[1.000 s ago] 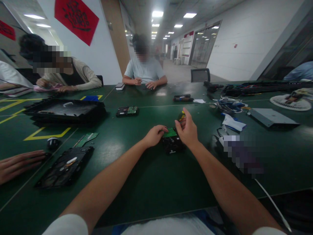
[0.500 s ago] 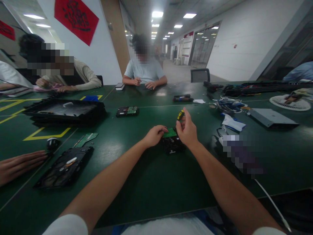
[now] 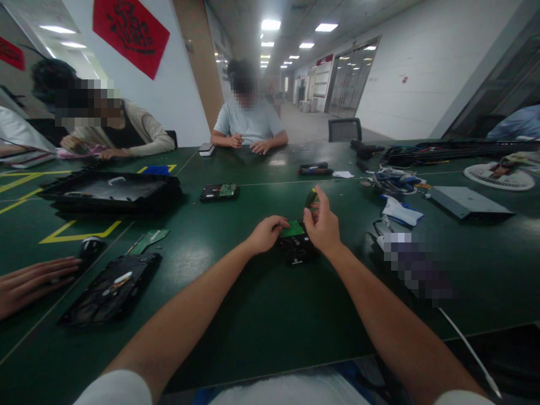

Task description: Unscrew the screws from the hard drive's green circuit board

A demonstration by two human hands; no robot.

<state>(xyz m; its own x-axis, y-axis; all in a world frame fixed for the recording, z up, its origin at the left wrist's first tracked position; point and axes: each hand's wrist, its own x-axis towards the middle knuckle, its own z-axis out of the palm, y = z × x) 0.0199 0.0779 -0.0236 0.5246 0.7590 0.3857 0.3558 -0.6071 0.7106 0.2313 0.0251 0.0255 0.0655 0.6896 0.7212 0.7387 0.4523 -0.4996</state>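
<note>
In front of me a hard drive [image 3: 295,248] lies on the green table, with a green circuit board [image 3: 293,228] on its far part. My left hand [image 3: 267,234] grips the drive at its left side, fingers bent over the board's edge. At the right side, my right hand [image 3: 324,225] is closed on a screwdriver [image 3: 311,197] with a dark and yellow handle, held upright above the drive. The screwdriver's shaft and tip are hidden behind my fingers.
A co-worker's hand [image 3: 37,281] rests on a dark cylindrical object at left, beside a larger opened drive [image 3: 113,287]. Farther off are a black tray [image 3: 113,188] and another drive [image 3: 219,192]. Right, a power strip's white cable [image 3: 468,349], wires [image 3: 392,181] and a metal box [image 3: 470,203].
The screwdriver handle has turned in my right hand, showing less yellow. My left hand and the drive stay put. At left, the co-worker's hand and the dark cylindrical object have shifted slightly.
</note>
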